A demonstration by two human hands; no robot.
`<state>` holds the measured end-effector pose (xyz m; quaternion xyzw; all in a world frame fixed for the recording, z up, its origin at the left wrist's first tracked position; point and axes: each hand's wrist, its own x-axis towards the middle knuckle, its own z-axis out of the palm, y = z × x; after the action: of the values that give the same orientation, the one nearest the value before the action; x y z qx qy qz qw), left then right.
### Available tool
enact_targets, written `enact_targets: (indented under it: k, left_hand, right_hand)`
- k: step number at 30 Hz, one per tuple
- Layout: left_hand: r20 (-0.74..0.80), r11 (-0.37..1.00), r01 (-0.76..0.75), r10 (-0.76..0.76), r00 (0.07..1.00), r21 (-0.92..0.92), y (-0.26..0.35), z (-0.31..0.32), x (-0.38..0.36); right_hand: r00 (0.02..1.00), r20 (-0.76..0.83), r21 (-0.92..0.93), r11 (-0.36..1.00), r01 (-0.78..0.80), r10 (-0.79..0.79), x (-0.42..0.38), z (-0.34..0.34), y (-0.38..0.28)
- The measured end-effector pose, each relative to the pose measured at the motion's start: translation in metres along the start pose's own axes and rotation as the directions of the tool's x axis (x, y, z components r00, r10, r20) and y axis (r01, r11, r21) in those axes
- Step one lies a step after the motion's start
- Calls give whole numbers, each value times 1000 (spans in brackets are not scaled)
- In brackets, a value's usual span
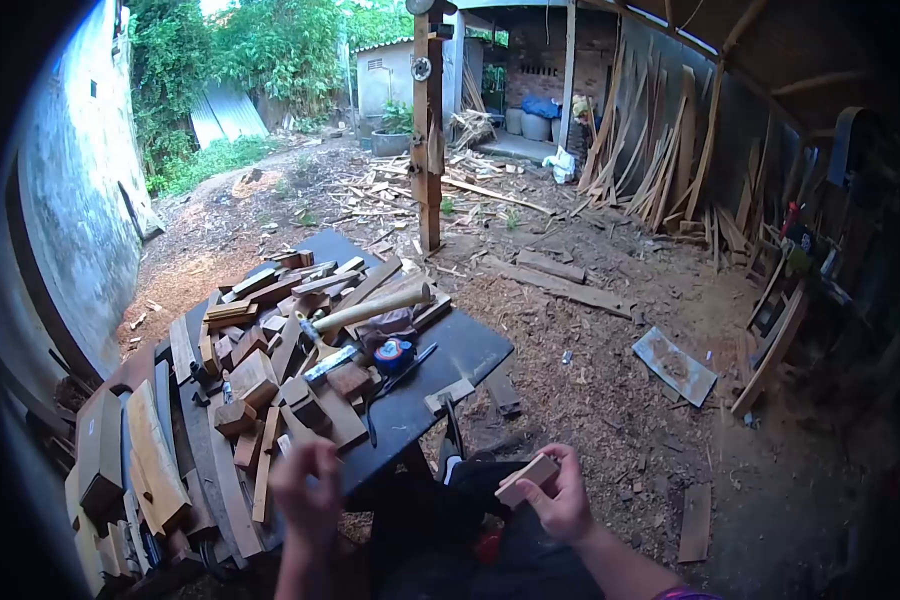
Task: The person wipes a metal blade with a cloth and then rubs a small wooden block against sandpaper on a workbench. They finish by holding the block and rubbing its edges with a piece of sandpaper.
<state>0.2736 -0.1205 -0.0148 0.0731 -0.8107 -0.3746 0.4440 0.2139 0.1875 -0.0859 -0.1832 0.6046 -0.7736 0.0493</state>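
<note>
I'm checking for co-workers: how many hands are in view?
2: the left hand, blurred, low and left of centre; the right hand, holding a wooden block. No others show.

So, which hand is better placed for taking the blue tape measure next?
Probably the left hand: it looks empty, though blurred, and appears nearer to the blue tape measure. The right hand holds a small wooden block.

The dark table (480,345) carries a heap of wood (255,372), mostly to the left of the tape (394,352) (which is blue). Just beside the tape lies a slim tool (410,369); right of the tape, at the edge, one flat piece (451,393).
</note>
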Motion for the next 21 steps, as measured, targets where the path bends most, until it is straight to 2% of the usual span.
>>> enact_targets:
  k: [1,2,3,4,5,6,7,8,10,12,13,14,16,18,20,21]
  left_hand:
    - [-50,985,-26,35,998,168,-14,-13,25]
    - [-128,977,3,25,992,212,-13,-17,51]
    - [-64,969,53,-39,997,240,-21,-23,75]
    - [12,957,96,-103,995,274,-36,-29,95]
    - [169,970,178,-205,964,165,-68,-33,114]
    - [338,956,283,-291,895,74,-99,-34,132]
    - [444,929,359,-360,821,89,-115,-33,147]
    - [478,908,383,-417,773,172,-109,-28,156]
    - [558,882,346,-471,683,321,-121,-21,171]
    - [728,916,190,-396,559,352,-147,-16,187]
    - [781,929,238,-368,505,284,-153,-10,186]
    - [793,925,219,-378,478,309,-158,-7,186]
    - [790,919,136,-388,476,369,-156,3,184]
    - [747,885,173,-458,481,432,-158,12,183]
    - [753,892,95,-427,501,443,-171,12,181]
    - [744,895,37,-391,541,444,-164,12,180]
  right_hand:
    - [1000,12,-7,1000,-13,13,2,-6,-1]
    - [999,19,-11,1000,-28,29,5,-12,-3]
    - [999,17,-119,992,36,-34,9,-15,-8]
    - [999,21,-58,998,27,-26,11,-14,-16]
    - [997,4,-104,992,75,-75,13,-16,-20]
    - [991,0,-106,986,132,-133,15,-17,-24]
    - [989,-2,-155,977,147,-149,15,-21,-26]
    - [978,7,-278,939,203,-210,15,-25,-32]
    - [943,-53,-295,908,298,-327,14,-25,-41]
    - [945,-99,-325,908,264,-310,8,-36,-43]
    - [951,-104,-345,908,239,-290,5,-40,-42]
    - [949,-126,-345,910,232,-290,4,-44,-39]
    - [929,-136,-363,890,277,-345,2,-51,-28]
    - [930,-162,-383,890,249,-330,-2,-55,-25]
    - [938,-151,-378,895,238,-313,-3,-58,-18]
    - [937,-182,-410,889,203,-298,-5,-61,-12]
